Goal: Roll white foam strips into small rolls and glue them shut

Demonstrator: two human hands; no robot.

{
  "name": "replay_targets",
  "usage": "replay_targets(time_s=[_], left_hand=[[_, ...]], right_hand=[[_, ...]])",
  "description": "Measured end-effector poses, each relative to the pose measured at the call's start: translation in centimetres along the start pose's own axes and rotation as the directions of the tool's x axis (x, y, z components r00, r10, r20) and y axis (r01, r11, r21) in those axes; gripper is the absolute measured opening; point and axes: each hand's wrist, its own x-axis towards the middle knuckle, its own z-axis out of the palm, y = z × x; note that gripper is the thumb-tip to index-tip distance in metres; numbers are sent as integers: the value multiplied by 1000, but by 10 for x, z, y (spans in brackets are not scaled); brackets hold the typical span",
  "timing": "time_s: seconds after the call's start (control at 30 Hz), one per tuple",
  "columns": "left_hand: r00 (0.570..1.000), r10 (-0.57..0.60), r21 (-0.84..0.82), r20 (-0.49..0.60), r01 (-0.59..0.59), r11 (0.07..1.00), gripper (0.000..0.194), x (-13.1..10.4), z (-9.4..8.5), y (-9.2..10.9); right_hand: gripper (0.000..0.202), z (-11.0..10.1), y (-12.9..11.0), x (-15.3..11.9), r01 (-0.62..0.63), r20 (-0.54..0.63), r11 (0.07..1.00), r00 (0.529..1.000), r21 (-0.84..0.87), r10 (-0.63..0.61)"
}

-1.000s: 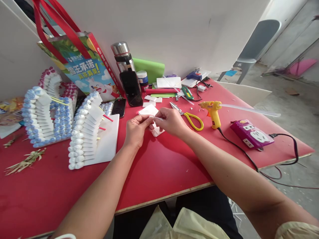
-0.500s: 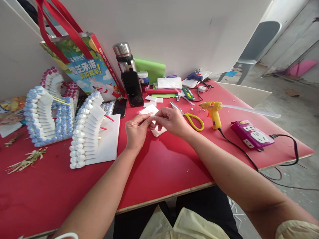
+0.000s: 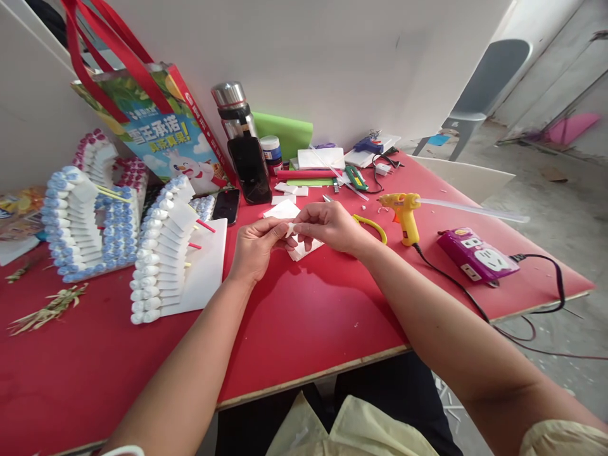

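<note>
My left hand and my right hand meet over the middle of the red table. Both pinch a small white piece between thumb and fingers; whether it is paper or cotton I cannot tell. Under the hands lie white paper sheets, partly covered by my fingers. Just beyond them is a small group of white rectangular pieces. Yellow-handled pliers or scissors lie beside my right hand, their head mostly hidden behind it. To the left stands a white fan-shaped model on a white board.
A yellow glue gun with a clear stick rests at the right, its cable running near a purple power socket. At the back are a steel flask, a phone, a green cutter and a shopping bag.
The white piece now shows more between my fingertips. My right hand has turned slightly and covers more of the yellow-handled tool. The view has shifted a little.
</note>
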Motion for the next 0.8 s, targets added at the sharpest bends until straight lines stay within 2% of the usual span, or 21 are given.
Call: replay_targets(time_s=[0.1,0.2,0.37,0.6,0.7,0.8], left_hand=[[1000,-6,-18,7,6,1000,22,0,0,-2],[999,45,17,3,-45,999,21,-2,2,-2],[990,142,92,-15,-140,986,24,-4,5,1],[983,173,176,-68,-159,971,24,-7,11,2],[981,188,213,-46,-174,961,22,-9,11,4],[977,213,261,-30,-198,945,18,-10,10,6]], right_hand=[[18,3,0,0,-7,-6,1000,1000,21,7],[20,6,1,0,-20,-35,1000,999,1,20],[20,9,7,3,-26,-132,997,991,-67,17],[15,13,6,0,-6,-182,974,983,-227,-37],[12,14,1,-3,15,-168,956,983,-294,-67],[12,12,-4,-5,29,-96,958,994,-285,-59]])
